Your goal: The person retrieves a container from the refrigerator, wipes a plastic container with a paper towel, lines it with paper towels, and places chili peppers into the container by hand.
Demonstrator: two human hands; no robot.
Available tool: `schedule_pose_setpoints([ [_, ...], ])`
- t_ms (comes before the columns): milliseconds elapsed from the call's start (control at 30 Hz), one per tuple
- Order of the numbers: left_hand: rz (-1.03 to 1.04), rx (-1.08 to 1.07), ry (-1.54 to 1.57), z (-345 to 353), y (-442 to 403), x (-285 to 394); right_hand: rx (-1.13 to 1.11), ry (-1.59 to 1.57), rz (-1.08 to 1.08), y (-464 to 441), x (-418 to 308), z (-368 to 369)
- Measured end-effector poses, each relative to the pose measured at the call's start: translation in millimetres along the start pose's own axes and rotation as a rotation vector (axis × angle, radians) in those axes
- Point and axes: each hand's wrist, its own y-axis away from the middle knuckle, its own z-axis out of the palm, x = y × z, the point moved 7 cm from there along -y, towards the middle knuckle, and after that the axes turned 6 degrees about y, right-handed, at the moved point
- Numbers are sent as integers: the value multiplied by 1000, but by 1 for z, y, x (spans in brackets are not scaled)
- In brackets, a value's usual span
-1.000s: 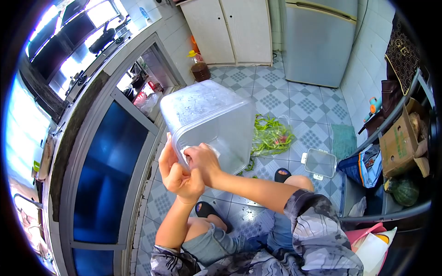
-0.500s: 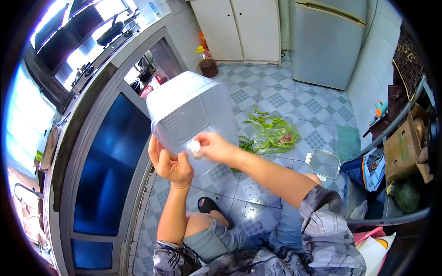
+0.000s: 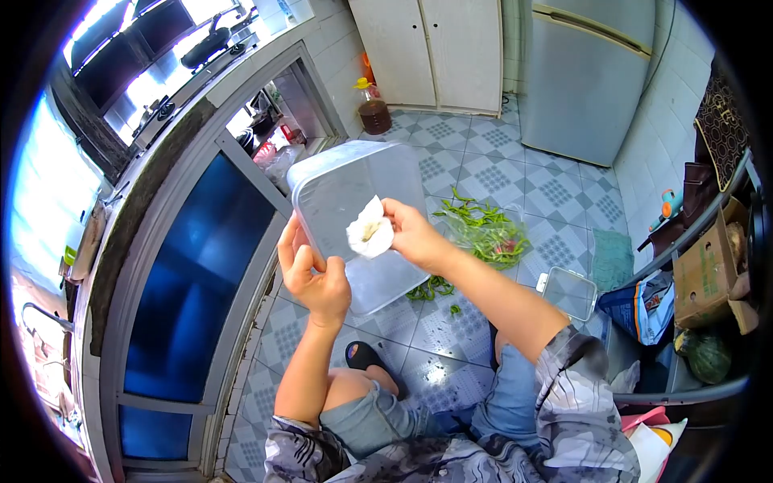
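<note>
Near the middle of the view, the left hand is clamped on the rim of a tilted clear plastic tub at the tub's seven o'clock, while the right hand pinches a crumpled white tissue between thumb and fingers in front of the tub's mouth, though whether the tissue touches it I cannot tell. On the tiled floor, green peppers lie in and around a plastic bag at the tub's three o'clock, a clear lid at four, and a yellow-capped bottle stands at twelve.
</note>
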Motion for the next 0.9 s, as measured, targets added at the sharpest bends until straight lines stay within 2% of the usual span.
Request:
schedule_pose_setpoints([
  [67, 22, -22, -22, 4, 0, 6, 144, 1241, -374, -1, -9, -4],
  [100, 22, -22, -22, 5, 0, 8, 205, 1430, -407, 9, -5, 3],
  [133, 12, -49, -41, 8, 1, 10, 205, 1430, -406, 9, 8, 1],
  [200, -2, -78, -62, 10, 3, 10, 327, 2154, -600, 8, 29, 10],
  [233, 84, -115, -97, 14, 4, 15, 245, 2261, -386, 4, 43, 5],
  [300, 274, -159, -78, 23, 9, 28, 295, 2200, -366, 4, 46, 7],
  [367, 307, -146, -27, 24, 10, 30, 346, 2138, -348, 2, 46, 8],
  [400, 343, -136, 24, 23, 11, 33, 443, 2029, -290, 1, 41, 6],
  [433, 324, -129, 21, 22, 11, 34, 534, 1917, -232, 3, 36, 2],
  [467, 323, -129, 21, 22, 11, 36, 534, 1917, -232, 3, 33, 4],
  [533, 339, -153, 42, 24, 12, 40, 558, 1726, -115, 3, 27, -5],
  [667, 335, -165, 113, 27, 14, 40, 562, 1505, -104, 4, 26, -14],
  [733, 289, -171, 65, 26, 12, 39, 510, 1289, -99, 1, 32, -14],
  [767, 289, -175, 69, 27, 13, 39, 515, 1288, -98, 3, 34, -11],
  [833, 74, -121, 122, 23, 12, 24, 318, 1323, -176, 7, 43, 12],
  [900, 30, -112, 132, 25, 11, 21, 237, 1319, -255, 8, 48, 20],
])
